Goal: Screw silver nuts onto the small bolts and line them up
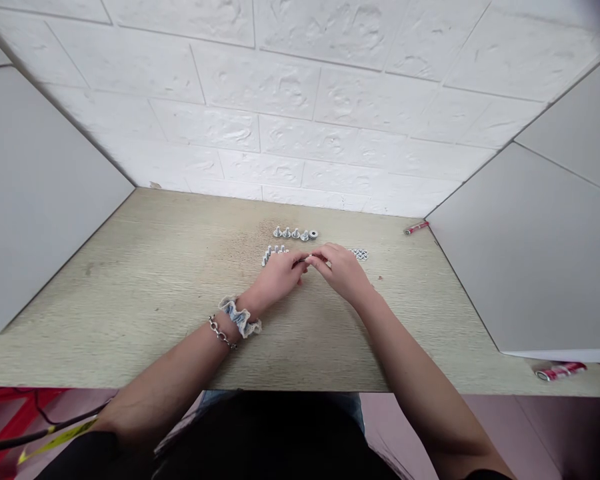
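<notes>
My left hand point(279, 275) and my right hand point(341, 270) meet fingertip to fingertip above the table. Both are closed in a pinch around something small, mostly hidden by the fingers. Just behind them runs a row of silver bolts with washers point(295, 233), most with the shank up; at its right end a round piece point(313, 234) shows a dark centre. A cluster of plain silver bolts point(269, 255) stands beside my left hand and is partly covered by it. To the right of my right hand lies a group of small silver nuts point(361, 254), partly hidden.
The wooden table point(180, 267) ends at a white brick-pattern wall point(285, 133). Grey panels enclose it at left point(45, 180) and right point(530, 267). A red battery-like cylinder point(417, 228) lies by the right panel, and a similar red cylinder point(561, 371) near the front right edge.
</notes>
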